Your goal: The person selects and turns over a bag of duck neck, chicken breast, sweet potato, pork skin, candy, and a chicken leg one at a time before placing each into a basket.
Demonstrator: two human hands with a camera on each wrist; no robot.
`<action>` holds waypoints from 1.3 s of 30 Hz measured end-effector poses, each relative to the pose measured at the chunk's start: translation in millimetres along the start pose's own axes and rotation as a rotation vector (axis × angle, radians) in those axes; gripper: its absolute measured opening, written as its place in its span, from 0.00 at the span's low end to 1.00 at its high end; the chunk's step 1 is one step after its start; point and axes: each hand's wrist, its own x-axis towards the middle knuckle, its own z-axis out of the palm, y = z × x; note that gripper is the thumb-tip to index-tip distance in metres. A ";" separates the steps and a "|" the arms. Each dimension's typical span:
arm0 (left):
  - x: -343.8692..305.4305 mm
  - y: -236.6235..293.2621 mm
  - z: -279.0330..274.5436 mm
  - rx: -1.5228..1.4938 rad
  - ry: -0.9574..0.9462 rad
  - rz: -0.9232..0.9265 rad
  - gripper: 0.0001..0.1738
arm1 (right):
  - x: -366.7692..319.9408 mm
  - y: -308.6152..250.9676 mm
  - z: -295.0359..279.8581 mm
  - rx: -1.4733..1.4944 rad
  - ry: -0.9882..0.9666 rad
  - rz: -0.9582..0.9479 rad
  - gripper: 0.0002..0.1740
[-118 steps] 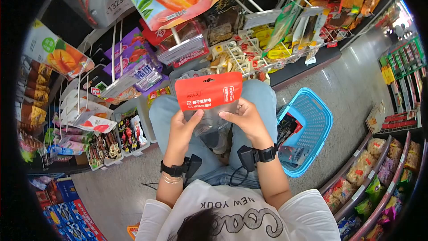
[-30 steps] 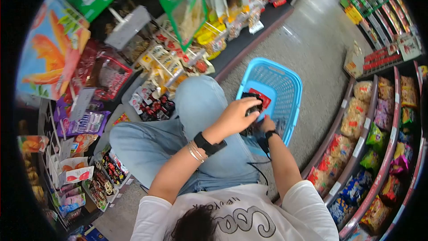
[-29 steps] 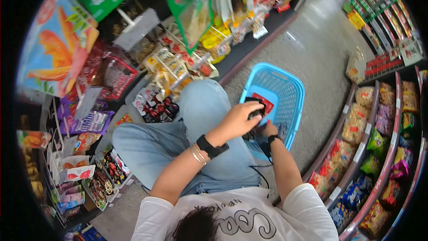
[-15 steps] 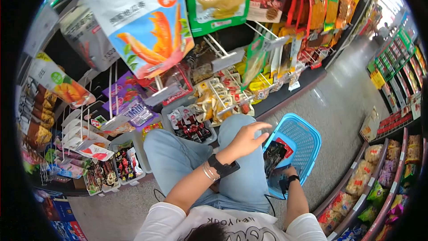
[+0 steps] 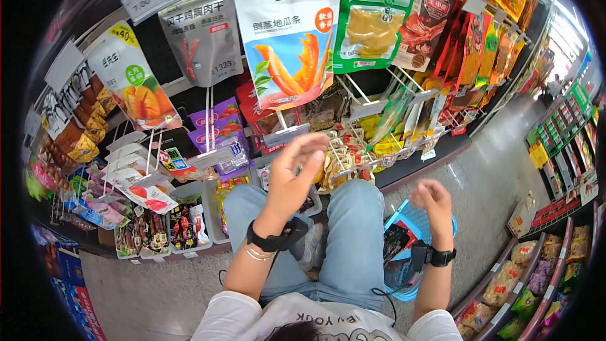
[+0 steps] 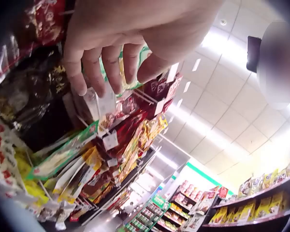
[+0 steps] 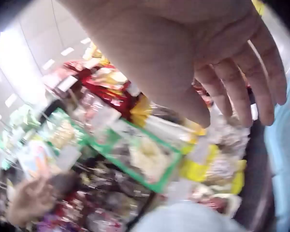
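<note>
My left hand (image 5: 293,173) is raised over the knees, before the low hooks of a snack rack. Its fingers are relaxed and slightly bent, holding nothing; the left wrist view has this hand (image 6: 140,34) over hanging packets. To the right, my right hand (image 5: 434,205) hovers above a blue basket (image 5: 407,218), also without anything in it. Its loose fingers (image 7: 244,82) show at the top of the right wrist view. Inside the basket lie dark packets (image 5: 396,240), partly covered by the wrist and its camera. A white and blue dried sweet potato pouch (image 5: 290,38) hangs ahead.
A grey pouch (image 5: 202,41) and a green bag (image 5: 369,28) flank it on the rack. Price tags (image 5: 287,136) stick out on hooks. Bins of small packets (image 5: 189,224) stand low at left; a snack shelf (image 5: 499,290) curves along the right.
The red and grey pouch that both hands held at first has left them. Both hands went to the basket; since then the right has lifted out and the left has swung toward the rack.
</note>
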 end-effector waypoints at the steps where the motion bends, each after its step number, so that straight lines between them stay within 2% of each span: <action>1: 1.9 8.4 -6.5 0.010 0.039 0.046 0.15 | 1.3 -33.6 21.7 0.086 -0.047 -0.050 0.11; 3: 8.2 22.4 -16.3 -0.033 0.124 0.122 0.15 | 15.3 -66.5 56.8 0.220 -0.177 -0.181 0.13; 7: 24.1 35.7 -34.9 -0.013 0.270 0.213 0.19 | 37.6 -116.4 120.3 0.360 -0.339 -0.306 0.21; 9: 34.8 40.6 -38.8 0.092 0.350 0.267 0.22 | 54.5 -128.1 143.7 0.442 -0.342 -0.323 0.24; 12: 51.4 32.8 -45.7 0.337 0.470 0.248 0.23 | 89.8 -133.0 173.1 0.413 -0.201 -0.457 0.27; 15: 63.1 23.9 -50.1 0.248 0.425 0.229 0.22 | 114.8 -134.6 190.5 0.291 -0.079 -0.567 0.29; 16: 66.9 19.8 -52.0 0.153 0.374 0.212 0.18 | 122.3 -133.5 194.2 0.272 -0.060 -0.560 0.30; 19: 70.7 12.4 -54.9 0.180 0.391 0.181 0.15 | 133.1 -134.9 196.7 0.150 -0.044 -0.488 0.31; 28: 76.7 8.7 -49.1 0.150 0.401 0.193 0.11 | 142.2 -134.9 200.7 0.247 -0.126 -0.375 0.35; 34: 76.4 8.4 -51.3 0.193 0.435 0.206 0.11 | 147.2 -129.7 202.7 0.231 -0.141 -0.414 0.31; 39: 75.5 12.3 -52.6 0.148 0.402 0.205 0.10 | 147.6 -125.8 201.9 0.274 -0.096 -0.465 0.25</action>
